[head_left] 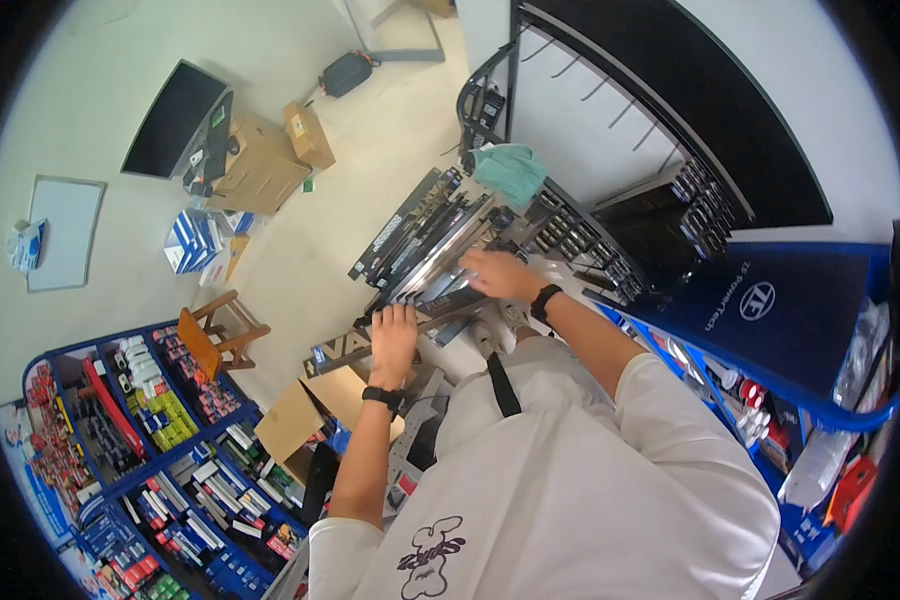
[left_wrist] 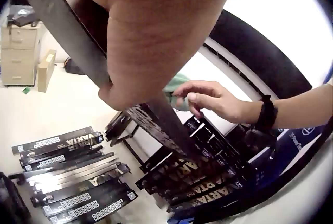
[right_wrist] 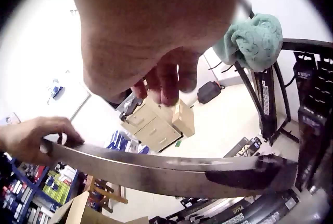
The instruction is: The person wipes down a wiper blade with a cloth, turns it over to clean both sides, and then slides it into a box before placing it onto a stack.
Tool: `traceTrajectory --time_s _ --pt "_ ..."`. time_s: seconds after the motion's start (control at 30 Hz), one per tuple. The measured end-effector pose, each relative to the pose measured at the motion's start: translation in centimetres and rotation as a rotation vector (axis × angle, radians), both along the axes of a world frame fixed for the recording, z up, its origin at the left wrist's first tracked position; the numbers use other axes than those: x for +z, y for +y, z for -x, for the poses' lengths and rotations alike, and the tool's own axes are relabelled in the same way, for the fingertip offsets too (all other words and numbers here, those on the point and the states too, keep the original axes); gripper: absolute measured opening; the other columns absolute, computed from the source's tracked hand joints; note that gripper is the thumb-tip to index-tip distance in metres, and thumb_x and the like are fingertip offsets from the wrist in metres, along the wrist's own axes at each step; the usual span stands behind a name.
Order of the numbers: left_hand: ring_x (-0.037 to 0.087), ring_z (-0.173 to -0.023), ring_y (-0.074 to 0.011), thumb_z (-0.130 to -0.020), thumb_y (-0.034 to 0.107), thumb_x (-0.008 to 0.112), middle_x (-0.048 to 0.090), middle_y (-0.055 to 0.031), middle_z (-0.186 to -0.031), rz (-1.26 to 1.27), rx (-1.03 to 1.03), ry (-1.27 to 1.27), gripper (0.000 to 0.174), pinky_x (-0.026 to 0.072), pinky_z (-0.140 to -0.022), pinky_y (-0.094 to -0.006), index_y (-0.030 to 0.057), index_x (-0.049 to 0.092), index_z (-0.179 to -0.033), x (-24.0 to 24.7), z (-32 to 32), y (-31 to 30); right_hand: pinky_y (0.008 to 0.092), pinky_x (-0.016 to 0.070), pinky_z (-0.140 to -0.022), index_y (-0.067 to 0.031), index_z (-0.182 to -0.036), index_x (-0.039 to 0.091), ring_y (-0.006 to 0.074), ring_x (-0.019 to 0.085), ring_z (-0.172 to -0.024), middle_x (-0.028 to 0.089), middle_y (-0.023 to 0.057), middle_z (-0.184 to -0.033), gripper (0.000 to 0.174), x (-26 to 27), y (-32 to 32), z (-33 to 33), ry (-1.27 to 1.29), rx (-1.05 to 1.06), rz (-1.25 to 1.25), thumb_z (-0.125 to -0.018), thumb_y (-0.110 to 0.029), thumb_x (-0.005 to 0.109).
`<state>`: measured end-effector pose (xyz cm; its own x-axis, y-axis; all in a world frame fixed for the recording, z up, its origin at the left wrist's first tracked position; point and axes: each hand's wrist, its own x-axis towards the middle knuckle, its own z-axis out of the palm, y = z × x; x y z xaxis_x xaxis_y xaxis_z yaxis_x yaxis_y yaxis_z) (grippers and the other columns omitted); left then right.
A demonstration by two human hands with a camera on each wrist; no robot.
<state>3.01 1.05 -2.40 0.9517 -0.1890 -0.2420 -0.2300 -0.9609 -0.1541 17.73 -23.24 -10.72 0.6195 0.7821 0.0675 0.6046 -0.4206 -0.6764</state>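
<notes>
Long metal bar [right_wrist: 171,174] gripped at 1 end, right hand [left_wrist: 218,101] free

The left hand [head_left: 394,335] has its fingers curled over the bar's near end. The right hand's fingers hang loosely bent and slightly apart, clear of the bar and holding nothing. The bar slants across in front of the person, above a floor pile of black VARTA boxes [left_wrist: 83,141]. Its far end reaches toward the black display rack [right_wrist: 304,45]; whether they touch, I cannot tell. A teal cloth [right_wrist: 255,42] drapes over the rack frame.

With only 1 hand gripping, the bar would probably swing or twist if turned. Better to support its far half with the right hand, use 2 well-spaced holds, and mind the thin edge and nearby boxes.
</notes>
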Motion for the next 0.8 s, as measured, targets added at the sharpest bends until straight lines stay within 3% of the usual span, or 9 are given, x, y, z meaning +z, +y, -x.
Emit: traceTrajectory --time_s 0.07,0.13,0.23,0.27,0.37,0.5,0.63,0.77,0.8 --pt "0.058 -0.101 -0.0256 -0.081 0.01 0.066 0.059 -0.0071 -0.101 -0.041 -0.062 -0.079 0.035 0.0446 -0.087 -0.0393 0.0065 0.062 -0.115 -0.5 -0.3 -0.4 0.0457 0.0534 -0.079 -0.005 -0.124 0.059 0.0375 0.065 -0.1 0.063 0.0145 -0.115 0.042 1.5 -0.3 2.1 0.098 0.056 -0.045 -0.09 -0.03 0.065" --pt "0.058 -0.099 -0.0251 -0.083 0.01 0.064 0.058 -0.0064 -0.097 -0.031 -0.132 -0.117 0.037 0.0439 -0.088 -0.0402 0.0093 0.062 -0.119 0.0 -0.7 -0.9 0.046 0.0534 -0.079 -0.0049 -0.134 0.052 0.0383 0.065 -0.101 0.062 0.015 -0.122 0.062 2.3 -0.4 3.7 0.105 0.14 0.003 -0.089 -0.044 0.068" --pt "0.058 -0.098 -0.0244 -0.085 0.011 0.062 0.058 -0.0065 -0.096 -0.008 -0.215 -0.114 0.035 0.0437 -0.089 -0.0414 0.0124 0.063 -0.12 0.5 -1.1 -2.2 0.0471 0.0534 -0.079 -0.0052 -0.136 0.049 0.0394 0.066 -0.098 0.063 0.0154 -0.121 0.069 2.6 -0.4 5.3 0.091 0.156 0.036 -0.087 -0.049 0.07" --pt "0.058 -0.093 -0.0225 -0.086 0.017 0.062 0.058 -0.004 -0.092 -0.018 -0.266 -0.171 0.026 0.0437 -0.087 -0.0416 0.0137 0.063 -0.112 0.2 -1.2 -2.6 0.0471 0.0534 -0.079 -0.0052 -0.136 0.049 0.0394 0.066 -0.098 0.063 0.0154 -0.121 0.069 2.7 -0.5 5.7 0.088 0.144 0.043 -0.087 -0.049 0.07" --pt "0.058 -0.096 -0.0241 -0.086 0.013 0.062 0.058 -0.0058 -0.094 0.044 -0.291 -0.195 0.031 0.0441 -0.089 -0.0424 0.0138 0.062 -0.117 1.0 -1.7 -4.3 0.0478 0.0534 -0.079 -0.0057 -0.136 0.048 0.0402 0.066 -0.097 0.064 0.0157 -0.119 0.07 3.3 -0.7 6.5 0.096 0.152 0.093 -0.086 -0.05 0.07" --pt "0.058 -0.095 -0.0237 -0.087 0.015 0.061 0.059 -0.0043 -0.093 0.006 -0.366 -0.256 0.032 0.0448 -0.089 -0.0429 0.0144 0.06 -0.119 1.3 -2.2 -5.8 0.0477 0.0537 -0.078 -0.004 -0.125 0.053 0.0401 0.067 -0.094 0.066 0.016 -0.112 0.064 4.5 -0.6 7.4 0.097 0.069 0.18 -0.082 -0.046 0.075" --pt "0.055 -0.112 -0.0254 -0.08 0.012 0.066 0.059 -0.008 -0.111 0.09 -0.538 -0.297 0.052 0.0441 -0.097 -0.0412 0.0111 0.056 -0.131 3.8 -2.7 -7.6 0.0474 0.0541 -0.076 -0.0019 -0.118 0.056 0.0406 0.068 -0.087 0.067 0.0166 -0.104 0.064 5.3 -2.2 7.7 0.073 -0.052 0.256 -0.075 -0.042 0.08" --pt "0.053 -0.117 -0.0273 -0.074 0.008 0.069 0.057 -0.0088 -0.118 0.247 -0.678 -0.212 0.061 0.0437 -0.1 -0.0395 0.0085 0.055 -0.133 4.7 -2.7 -8.8 0.0485 0.0535 -0.073 -0.0033 -0.115 0.053 0.0418 0.067 -0.088 0.066 0.0175 -0.1 0.054 5.5 -4.4 8.6 0.0 -0.186 0.194 -0.08 -0.038 0.076" --pt "0.052 -0.117 -0.0273 -0.073 0.006 0.069 0.057 -0.0083 -0.117 0.387 -0.754 -0.166 0.059 0.0436 -0.1 -0.0391 0.0079 0.057 -0.131 4.2 -2.5 -8.8 0.0485 0.0534 -0.073 -0.0024 -0.114 0.052 0.042 0.066 -0.088 0.066 0.0178 -0.101 0.054 5.6 -5.0 8.6 0.018 -0.225 0.207 -0.079 -0.037 0.076"
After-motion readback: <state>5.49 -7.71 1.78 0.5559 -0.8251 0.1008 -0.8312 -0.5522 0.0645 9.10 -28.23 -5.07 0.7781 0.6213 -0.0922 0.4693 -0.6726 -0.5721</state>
